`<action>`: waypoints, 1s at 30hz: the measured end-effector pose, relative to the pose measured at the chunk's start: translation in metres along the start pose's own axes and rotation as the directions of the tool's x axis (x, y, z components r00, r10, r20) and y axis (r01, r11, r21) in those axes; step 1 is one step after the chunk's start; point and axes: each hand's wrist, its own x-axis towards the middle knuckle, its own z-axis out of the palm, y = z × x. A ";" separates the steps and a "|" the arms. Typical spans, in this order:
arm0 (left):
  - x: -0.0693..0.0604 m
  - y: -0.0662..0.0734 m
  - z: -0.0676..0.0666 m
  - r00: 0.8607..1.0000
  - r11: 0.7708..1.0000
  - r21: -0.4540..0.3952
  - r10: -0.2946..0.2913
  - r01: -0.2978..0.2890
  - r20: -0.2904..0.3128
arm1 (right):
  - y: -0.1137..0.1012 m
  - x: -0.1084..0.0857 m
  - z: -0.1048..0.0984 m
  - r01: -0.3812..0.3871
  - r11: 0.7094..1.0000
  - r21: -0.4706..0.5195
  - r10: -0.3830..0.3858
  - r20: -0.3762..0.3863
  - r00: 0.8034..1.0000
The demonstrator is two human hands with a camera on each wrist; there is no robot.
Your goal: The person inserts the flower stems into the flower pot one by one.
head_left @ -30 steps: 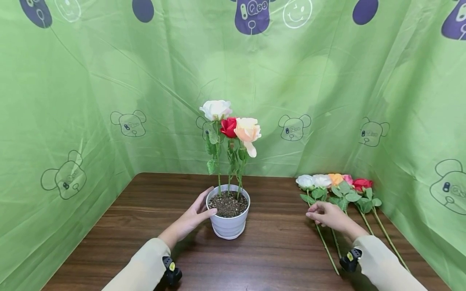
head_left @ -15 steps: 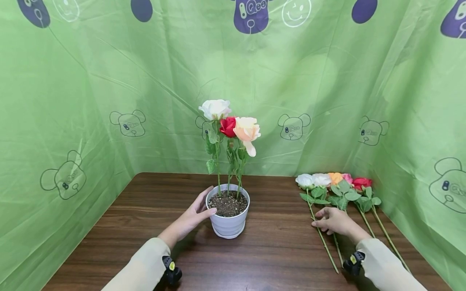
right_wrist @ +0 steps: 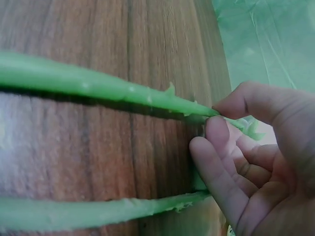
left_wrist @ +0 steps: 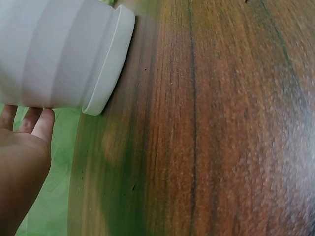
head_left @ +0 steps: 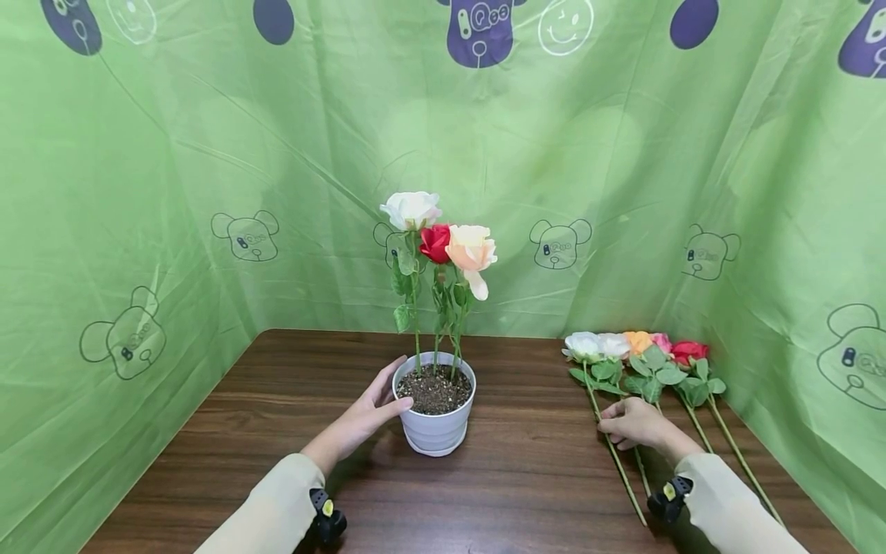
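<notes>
Head view: a white pot (head_left: 434, 432) is standing upright near the middle of a brown wooden table (head_left: 526, 469). Soil (head_left: 431, 394) is being held in the pot, and three stems are being supported upright in it: a tall white rose (head_left: 411, 209), a red rose (head_left: 435, 243) and a peach rose (head_left: 471, 248) with one petal hanging down. The side of the pot is being touched by the left hand (head_left: 365, 414); its fingers are being held extended, well apart from the thumb, which is being rested at the rim. At the right, five loose roses are lying side by side, their blooms being directed toward the far edge: the leftmost white rose (head_left: 584, 347), a second white rose (head_left: 613, 345), an orange rose (head_left: 637, 342), a pink rose (head_left: 661, 342) and a loose red rose (head_left: 690, 352). The stem of the leftmost white rose is being pinched by the right hand (head_left: 640, 423), below the leaves.

Left wrist view: the pot wall and saucer (left_wrist: 112, 64) are being shown at the upper left. Straight fingertips are being placed against the wall; the thumb is being hidden.

Right wrist view: the stem is being gripped between thumb and fingertip, the other fingers being bent. A second stem (right_wrist: 88, 215) is lying alongside; whether it is being touched cannot be told.
</notes>
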 end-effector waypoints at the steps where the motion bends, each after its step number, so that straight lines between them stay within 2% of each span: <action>1: 0.000 0.000 0.000 1.000 1.000 -0.001 -0.001 0.001 0.000 | 0.000 0.000 0.000 0.006 1.000 0.000 -0.006 0.001 1.000; 8: 0.000 0.000 0.000 1.000 1.000 -0.005 -0.004 0.004 0.001 | -0.007 -0.002 0.000 0.032 0.999 0.032 -0.031 -0.008 0.999; 21: 0.000 0.001 0.001 1.000 1.000 -0.003 -0.011 0.011 -0.008 | -0.016 -0.004 -0.005 0.116 0.987 0.109 -0.120 0.034 0.992; 25: 0.000 0.002 0.002 1.000 1.000 0.001 -0.008 0.008 -0.007 | -0.020 -0.004 -0.007 0.169 0.976 0.136 -0.176 0.041 0.984; 30: 0.000 0.002 0.002 1.000 1.000 0.001 -0.009 0.009 -0.009 | -0.030 -0.003 -0.010 0.255 0.958 0.131 -0.258 0.010 0.966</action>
